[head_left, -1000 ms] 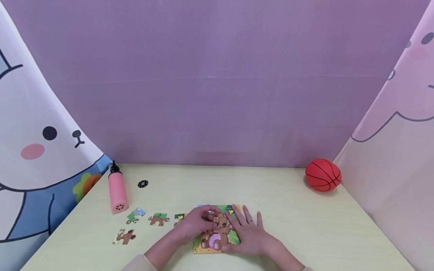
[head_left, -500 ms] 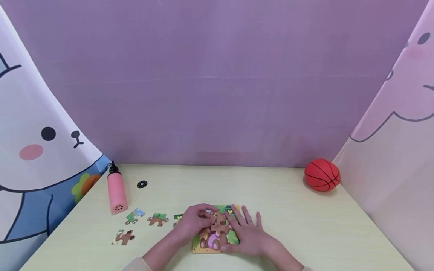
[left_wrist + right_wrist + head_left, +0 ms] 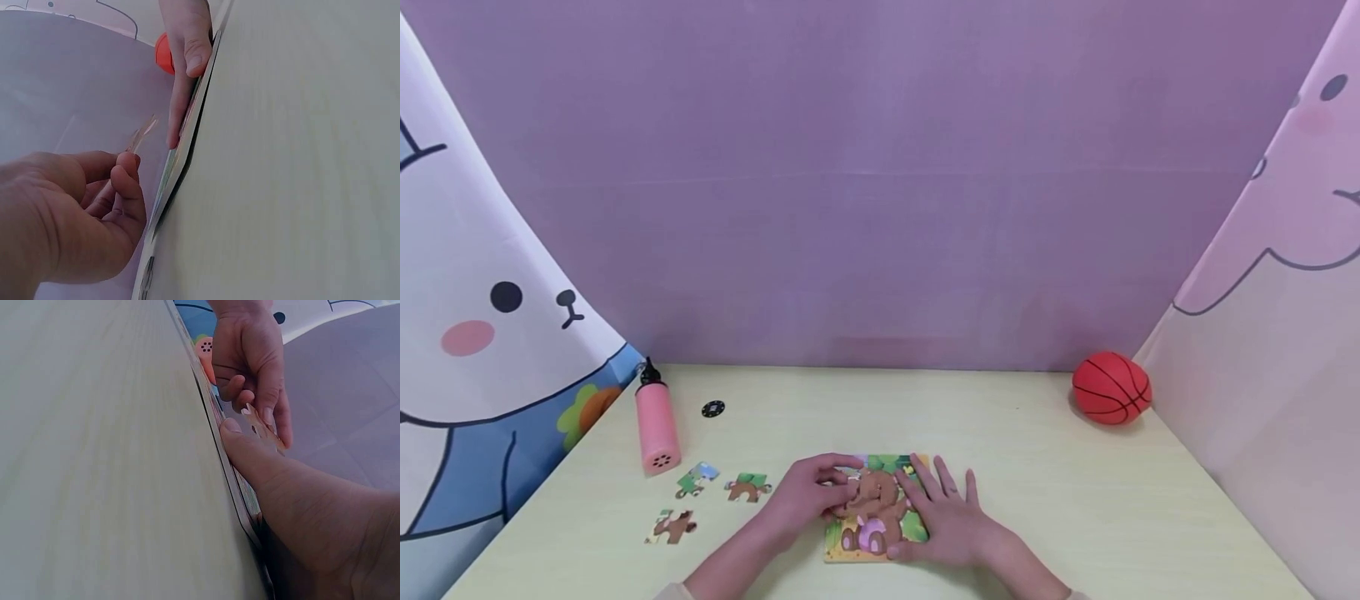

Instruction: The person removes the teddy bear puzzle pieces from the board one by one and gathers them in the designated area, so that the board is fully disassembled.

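Observation:
Between thumb and fingers, my left hand (image 3: 805,498) pinches a jigsaw puzzle piece (image 3: 264,430). It is tilted and raised over the left part of a puzzle board (image 3: 838,554), which shows a brown teddy bear. My right hand (image 3: 953,523) lies with fingers spread on the right side of the board, its thumb near the front edge. Seen from the left wrist, the held puzzle piece (image 3: 144,133) stands apart from the board's surface. Part of the bear picture is covered by the hands.
Left of the board lie loose puzzle pieces: a brown-and-green one (image 3: 747,487), a green-and-blue one (image 3: 697,478) and a brown one (image 3: 672,527). Farther back are a pink bottle-shaped pump (image 3: 658,427) and a black disc (image 3: 712,408). A red toy basketball (image 3: 1111,388) sits back right.
My left hand has shifted left with the pinched puzzle piece, uncovering more of the bear and hiding a loose piece beside the board. My right hand stays in place on the board.

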`<act>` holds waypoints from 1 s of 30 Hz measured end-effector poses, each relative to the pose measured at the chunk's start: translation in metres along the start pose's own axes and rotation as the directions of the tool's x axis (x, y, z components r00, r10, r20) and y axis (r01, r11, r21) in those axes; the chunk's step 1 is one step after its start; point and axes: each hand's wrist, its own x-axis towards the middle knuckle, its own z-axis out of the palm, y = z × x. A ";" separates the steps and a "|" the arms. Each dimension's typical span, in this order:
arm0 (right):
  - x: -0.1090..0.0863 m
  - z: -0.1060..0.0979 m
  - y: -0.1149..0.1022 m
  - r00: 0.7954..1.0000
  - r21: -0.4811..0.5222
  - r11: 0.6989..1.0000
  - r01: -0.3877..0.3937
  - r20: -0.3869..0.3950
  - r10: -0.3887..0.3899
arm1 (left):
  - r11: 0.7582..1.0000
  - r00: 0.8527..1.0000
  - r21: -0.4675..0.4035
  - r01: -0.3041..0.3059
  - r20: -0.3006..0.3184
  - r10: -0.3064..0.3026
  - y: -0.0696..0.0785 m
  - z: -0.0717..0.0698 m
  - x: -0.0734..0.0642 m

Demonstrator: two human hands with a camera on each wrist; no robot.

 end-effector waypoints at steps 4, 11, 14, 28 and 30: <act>0.000 0.002 0.000 1.000 0.001 1.000 0.005 -0.003 -0.005 | 1.000 1.000 0.021 0.008 -0.026 -0.007 -0.002 -0.008 -0.006; 0.002 0.004 0.001 1.000 -0.002 1.000 0.008 -0.007 -0.008 | 0.999 0.998 0.020 0.031 -0.048 -0.030 -0.006 -0.028 -0.020; 0.002 0.004 0.000 1.000 -0.005 1.000 0.013 -0.011 -0.013 | 0.998 0.996 0.052 0.044 -0.081 -0.039 -0.008 -0.036 -0.027; 0.003 0.008 0.006 0.999 0.022 0.999 0.037 -0.026 -0.037 | 0.981 0.972 0.114 0.158 -0.192 -0.134 -0.020 -0.077 -0.055; 0.002 0.008 0.006 0.999 0.024 0.999 0.034 -0.025 -0.033 | 0.972 0.963 0.141 0.186 -0.223 -0.152 -0.021 -0.082 -0.059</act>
